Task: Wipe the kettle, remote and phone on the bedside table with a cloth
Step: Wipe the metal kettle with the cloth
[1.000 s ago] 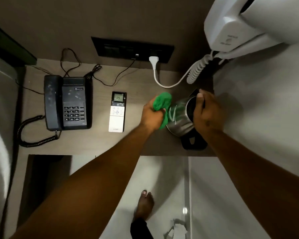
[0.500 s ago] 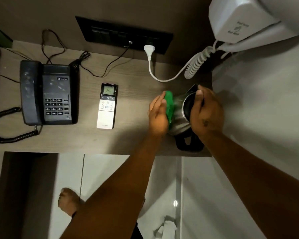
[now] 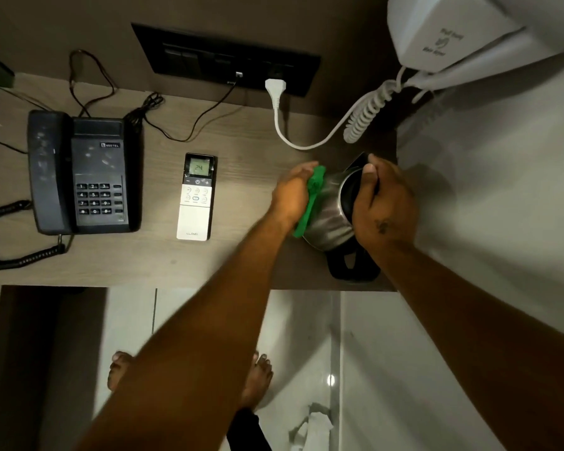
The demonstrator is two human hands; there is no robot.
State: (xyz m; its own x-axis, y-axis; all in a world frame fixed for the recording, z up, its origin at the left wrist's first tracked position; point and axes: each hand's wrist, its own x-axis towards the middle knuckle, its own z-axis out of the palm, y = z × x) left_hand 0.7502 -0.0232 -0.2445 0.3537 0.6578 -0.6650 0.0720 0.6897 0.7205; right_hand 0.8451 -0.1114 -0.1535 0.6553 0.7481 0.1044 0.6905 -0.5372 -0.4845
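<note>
- Kettle (image 3: 329,209): steel, tilted, at the table's (image 3: 150,258) right end; likely smooth and slippery, best held at the rim.
- Right hand (image 3: 385,203): clasps the kettle's open rim, arm extended.
- Left hand (image 3: 292,195): presses the soft green cloth (image 3: 311,198) flat against its side (fingers together).
- Remote (image 3: 196,196), phone (image 3: 79,174): lying apart, leftward.

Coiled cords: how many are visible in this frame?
2. A black coiled cord lies at the table's left front edge beside the black desk phone; a white coiled cord hangs from the white wall-mounted unit, upper right.
</note>
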